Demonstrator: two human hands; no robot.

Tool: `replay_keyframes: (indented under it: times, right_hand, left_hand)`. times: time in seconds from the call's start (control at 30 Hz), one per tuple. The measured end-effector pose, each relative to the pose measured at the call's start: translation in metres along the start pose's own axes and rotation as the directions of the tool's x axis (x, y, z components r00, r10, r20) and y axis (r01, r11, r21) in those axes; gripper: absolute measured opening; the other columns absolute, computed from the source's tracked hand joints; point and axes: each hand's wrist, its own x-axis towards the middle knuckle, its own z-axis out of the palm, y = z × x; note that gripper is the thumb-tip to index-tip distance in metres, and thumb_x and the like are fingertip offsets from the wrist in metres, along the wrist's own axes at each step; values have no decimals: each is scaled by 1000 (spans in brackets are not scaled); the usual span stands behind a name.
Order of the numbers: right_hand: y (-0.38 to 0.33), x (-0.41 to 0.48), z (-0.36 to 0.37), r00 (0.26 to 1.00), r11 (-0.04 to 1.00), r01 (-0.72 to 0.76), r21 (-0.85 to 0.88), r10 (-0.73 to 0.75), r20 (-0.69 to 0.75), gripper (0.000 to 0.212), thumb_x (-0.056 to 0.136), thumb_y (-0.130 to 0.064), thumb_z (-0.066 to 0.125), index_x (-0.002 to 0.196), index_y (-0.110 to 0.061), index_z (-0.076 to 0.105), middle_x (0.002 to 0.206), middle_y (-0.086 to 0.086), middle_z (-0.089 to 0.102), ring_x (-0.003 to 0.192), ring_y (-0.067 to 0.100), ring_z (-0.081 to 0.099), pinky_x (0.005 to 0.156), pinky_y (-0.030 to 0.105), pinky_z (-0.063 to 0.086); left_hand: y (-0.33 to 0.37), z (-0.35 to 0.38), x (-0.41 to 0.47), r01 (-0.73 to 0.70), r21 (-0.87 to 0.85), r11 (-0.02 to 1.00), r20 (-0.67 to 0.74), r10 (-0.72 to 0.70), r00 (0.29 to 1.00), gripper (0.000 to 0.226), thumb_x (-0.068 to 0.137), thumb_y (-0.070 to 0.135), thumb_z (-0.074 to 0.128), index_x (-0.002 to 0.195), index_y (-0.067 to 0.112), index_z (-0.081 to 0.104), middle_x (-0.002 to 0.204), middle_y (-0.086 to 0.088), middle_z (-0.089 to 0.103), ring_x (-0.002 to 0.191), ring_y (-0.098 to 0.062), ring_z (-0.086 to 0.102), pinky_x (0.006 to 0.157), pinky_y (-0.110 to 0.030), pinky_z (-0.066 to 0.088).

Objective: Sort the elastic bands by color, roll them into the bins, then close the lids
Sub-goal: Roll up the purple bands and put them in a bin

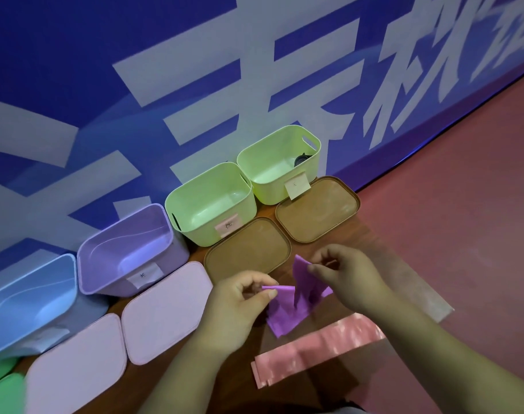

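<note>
A purple elastic band (287,312) hangs crumpled between both hands just above the wooden surface. My left hand (239,306) pinches one end of it; my right hand (344,276) pinches the other end, held higher. A pink band (317,351) lies flat in front of the purple one. Another pale pink band (425,294) lies to the right, partly under my right forearm. Open bins stand along the wall: blue (30,297), purple (129,249), and two green ones (213,204) (278,162), each with a paper label.
Two brown lids (248,249) (317,210) lie in front of the green bins. Two pale pink lids (165,312) (75,366) lie in front of the purple and blue bins. A dark object (301,159) sits in the far green bin. A green item (3,389) shows at bottom left.
</note>
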Motion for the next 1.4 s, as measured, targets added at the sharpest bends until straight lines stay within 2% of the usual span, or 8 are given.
replay_keyframes:
  times: [0.07, 0.27, 0.63, 0.8, 0.93, 1.07, 1.3, 1.4]
  right_hand:
    - [-12, -4, 1, 999, 997, -6, 83, 2, 39, 13, 85, -22, 75, 74, -25, 69, 73, -2, 72, 64, 10, 66, 60, 29, 55]
    - [-46, -18, 14, 984, 982, 6, 189, -40, 173, 4, 83, -21, 77, 82, -18, 74, 78, 7, 74, 73, 30, 71, 73, 52, 59]
    - [-114, -54, 68, 912, 964, 26, 263, -131, 388, 7, 88, -10, 70, 87, -13, 77, 84, 10, 75, 74, 15, 66, 75, 33, 53]
    - [-138, -74, 106, 881, 951, 27, 309, -168, 442, 7, 88, -5, 69, 86, -8, 75, 78, 10, 71, 70, 17, 60, 71, 34, 49]
    - [-155, -90, 135, 861, 950, 26, 312, -181, 476, 6, 87, -8, 70, 85, -11, 76, 79, 12, 71, 72, 19, 59, 71, 37, 47]
    - [-174, -106, 165, 832, 942, 41, 334, -217, 511, 10, 87, -7, 70, 88, -13, 77, 86, 14, 74, 78, 18, 62, 75, 34, 49]
    - [-189, -129, 214, 772, 930, 25, 366, -251, 585, 34, 78, 16, 64, 98, -10, 75, 81, 9, 70, 76, 17, 61, 71, 24, 52]
    - [-192, -135, 236, 804, 928, 24, 372, -239, 545, 33, 78, 18, 65, 97, -7, 73, 87, 12, 73, 79, 19, 63, 74, 32, 54]
  left_hand:
    - [3, -5, -4, -20, 18, 1000, 21, 19, 1000, 28, 85, 5, 74, 84, 32, 76, 80, 3, 74, 76, -13, 69, 73, -36, 56]
    - [9, -26, -16, -200, 109, 974, 1, 201, 980, 27, 83, 4, 76, 84, 31, 77, 84, 9, 69, 84, -13, 65, 72, -17, 48]
    - [-2, -89, -65, -154, -43, 987, -191, 144, 971, 27, 76, -2, 81, 84, 21, 69, 79, 7, 70, 73, -6, 64, 68, -15, 50]
    - [-16, -125, -94, -137, -111, 984, -269, 102, 958, 33, 74, -5, 81, 84, 24, 69, 77, 6, 70, 68, -6, 62, 67, -18, 52]
    - [-30, -155, -117, -128, -93, 987, -304, 94, 948, 38, 74, -1, 82, 92, 32, 73, 78, 8, 67, 71, -12, 64, 72, -30, 56]
    - [-45, -184, -140, -161, -26, 987, -341, 143, 929, 35, 76, 1, 82, 87, 32, 73, 74, 14, 66, 71, -9, 61, 71, -21, 51]
    - [-73, -225, -177, -142, -107, 984, -433, 83, 898, 32, 76, -3, 80, 80, 28, 75, 73, 10, 70, 68, -4, 61, 68, -16, 50]
    - [-87, -242, -190, -138, -81, 987, -454, 87, 887, 29, 74, 5, 83, 82, 32, 75, 72, 9, 69, 69, -7, 61, 70, -19, 50]
